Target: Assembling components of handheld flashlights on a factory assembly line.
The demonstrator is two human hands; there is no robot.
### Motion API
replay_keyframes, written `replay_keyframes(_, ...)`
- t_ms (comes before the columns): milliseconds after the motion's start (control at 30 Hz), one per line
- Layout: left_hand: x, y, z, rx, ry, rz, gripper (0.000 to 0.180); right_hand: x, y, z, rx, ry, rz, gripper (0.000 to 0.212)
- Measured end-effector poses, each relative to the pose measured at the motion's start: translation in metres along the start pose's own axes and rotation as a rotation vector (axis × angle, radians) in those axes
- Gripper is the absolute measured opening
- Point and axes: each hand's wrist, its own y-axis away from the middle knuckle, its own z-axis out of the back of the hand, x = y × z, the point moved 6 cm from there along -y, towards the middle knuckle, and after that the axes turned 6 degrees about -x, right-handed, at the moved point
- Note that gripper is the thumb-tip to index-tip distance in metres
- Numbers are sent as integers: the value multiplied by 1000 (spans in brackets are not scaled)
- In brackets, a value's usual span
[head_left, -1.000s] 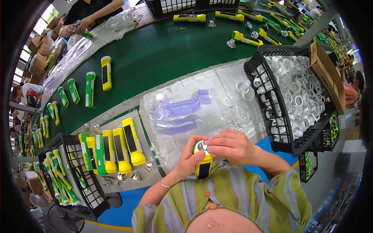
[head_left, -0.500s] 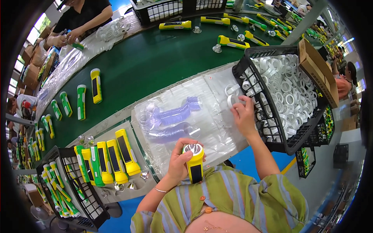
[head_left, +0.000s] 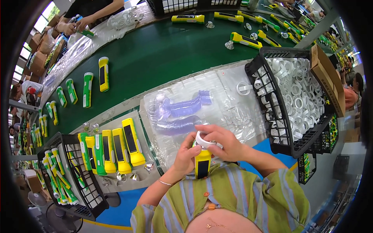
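Note:
Upright in front of my chest is a yellow flashlight (head_left: pixel 203 164) with a dark panel on its side. My left hand (head_left: pixel 185 156) is wrapped round its upper end. A white plastic ring (head_left: pixel 202 139) is gripped in my right hand (head_left: pixel 226 143), tilted over the flashlight's head and touching or nearly touching it. The fingers and the ring hide most of the head. Just beyond my hands, rows of clear, bluish lens discs (head_left: pixel 176 126) lie on the plastic-covered bench (head_left: pixel 229 112). Another white ring (head_left: pixel 244 88) rests near the black basket.
A black basket (head_left: pixel 275 112) heaped with white rings stands at the right. Yellow and green flashlights (head_left: pixel 117 149) lie in a row at the left, beside a crate (head_left: pixel 93 196) of more. The green conveyor (head_left: pixel 136 60) carries flashlights and reflectors; a co-worker's hands (head_left: pixel 79 25) work across it.
My right hand has come from beside the basket to the flashlight, bringing a white ring over its head. My left hand still holds the flashlight. The whole view has shifted slightly.

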Motion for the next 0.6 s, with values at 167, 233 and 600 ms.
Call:
replay_keyframes(167, 7, -4, 18, -85, -100, -74, 50, 10, 1, -9, -66, 10, 139, 32)
replay_keyframes(233, 10, -7, 18, -88, -92, -49, 55, 3, 5, -9, -76, 0, 101, 35)
replay_keyframes(600, -32, 9, -24, -71, -1609, -1004, 72, 6, -18, 56, -544, 386, 58, 38)
